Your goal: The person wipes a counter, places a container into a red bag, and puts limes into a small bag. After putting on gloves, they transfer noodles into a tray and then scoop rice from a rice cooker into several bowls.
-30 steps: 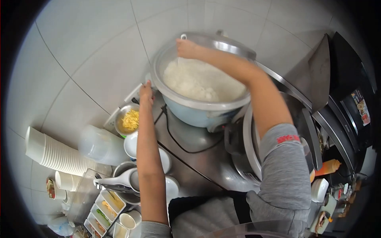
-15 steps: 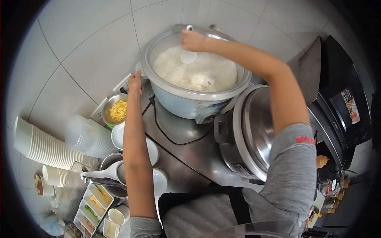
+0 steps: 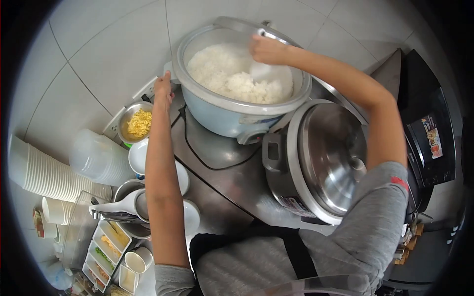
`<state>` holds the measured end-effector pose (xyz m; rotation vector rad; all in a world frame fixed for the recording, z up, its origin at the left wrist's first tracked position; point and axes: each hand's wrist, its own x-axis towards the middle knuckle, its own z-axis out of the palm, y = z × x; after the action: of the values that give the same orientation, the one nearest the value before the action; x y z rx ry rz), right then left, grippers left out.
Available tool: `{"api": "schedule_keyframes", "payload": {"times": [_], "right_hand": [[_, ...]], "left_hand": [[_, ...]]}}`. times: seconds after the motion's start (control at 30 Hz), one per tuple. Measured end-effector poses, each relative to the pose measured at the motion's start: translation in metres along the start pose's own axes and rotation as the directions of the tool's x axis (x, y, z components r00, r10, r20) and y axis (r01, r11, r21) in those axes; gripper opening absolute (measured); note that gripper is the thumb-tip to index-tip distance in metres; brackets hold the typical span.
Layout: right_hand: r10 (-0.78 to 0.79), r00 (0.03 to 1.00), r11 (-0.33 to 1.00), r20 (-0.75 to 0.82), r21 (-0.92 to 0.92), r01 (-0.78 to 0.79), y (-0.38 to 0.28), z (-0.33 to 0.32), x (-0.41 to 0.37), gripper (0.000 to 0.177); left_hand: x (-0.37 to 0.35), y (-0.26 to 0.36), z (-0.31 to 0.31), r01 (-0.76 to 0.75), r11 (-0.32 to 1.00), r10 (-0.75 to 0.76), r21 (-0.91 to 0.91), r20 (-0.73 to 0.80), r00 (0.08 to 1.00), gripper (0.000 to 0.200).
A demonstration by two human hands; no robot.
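Observation:
A large light-blue cooker [image 3: 212,113] stands open, with white rice [image 3: 222,69] inside. My right hand [image 3: 269,50] is closed round the handle of a white paddle [image 3: 260,70], whose blurred blade is at the rice on the right side of the pot. On the cooker's left side, my left hand [image 3: 163,89] grips the side handle [image 3: 170,72], its fingers partly hidden. The cooker looks slightly tilted.
A second cooker [image 3: 328,158] with a closed steel lid stands at the right. Left are a bowl of yellow shreds [image 3: 139,123], stacked white cups [image 3: 47,170], clear containers [image 3: 98,155] and a tray of toppings [image 3: 106,251]. A black cord [image 3: 190,148] lies on the steel counter [image 3: 212,192].
My right hand and the paddle have moved right across the pot. Rice is now heaped differently, with a hollow at the right. The view has shifted slightly.

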<state>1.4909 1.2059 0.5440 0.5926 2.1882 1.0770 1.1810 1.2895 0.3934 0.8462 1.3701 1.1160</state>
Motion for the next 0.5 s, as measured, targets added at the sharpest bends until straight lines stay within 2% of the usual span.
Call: {"api": "schedule_keyframes", "payload": {"times": [0.07,0.1,0.2,0.33,0.43,0.5], "right_hand": [[0.076,0.972,0.981,-0.220,-0.156,-0.112,-0.004,0.031,0.018,0.006],[0.078,0.988,0.984,-0.132,-0.149,-0.098,-0.012,0.025,0.015,0.007],[0.130,0.982,0.991,-0.138,-0.004,-0.132,-0.026,0.032,-0.011,0.009],[0.153,0.978,0.987,-0.141,0.075,-0.144,-0.025,0.025,-0.049,0.010],[0.022,0.995,0.994,-0.095,0.105,-0.012,-0.017,0.021,-0.056,0.011],[-0.003,1.000,0.998,-0.015,0.063,0.004,-0.007,0.009,-0.043,0.009]], "left_hand": [[0.001,-0.006,0.000,0.006,1.000,-0.006,0.013,0.012,1.000,0.036],[-0.001,-0.004,0.000,-0.005,1.000,0.005,0.019,0.003,1.000,0.036],[-0.001,-0.001,-0.001,0.000,1.000,0.000,0.017,-0.001,1.000,0.036],[-0.009,0.002,-0.002,-0.014,0.999,0.014,0.030,-0.005,1.000,0.035],[-0.007,0.000,-0.003,-0.032,0.999,0.032,0.028,0.014,0.999,0.034],[-0.007,-0.002,0.002,-0.052,0.998,0.053,0.023,-0.037,0.998,0.034]]}}
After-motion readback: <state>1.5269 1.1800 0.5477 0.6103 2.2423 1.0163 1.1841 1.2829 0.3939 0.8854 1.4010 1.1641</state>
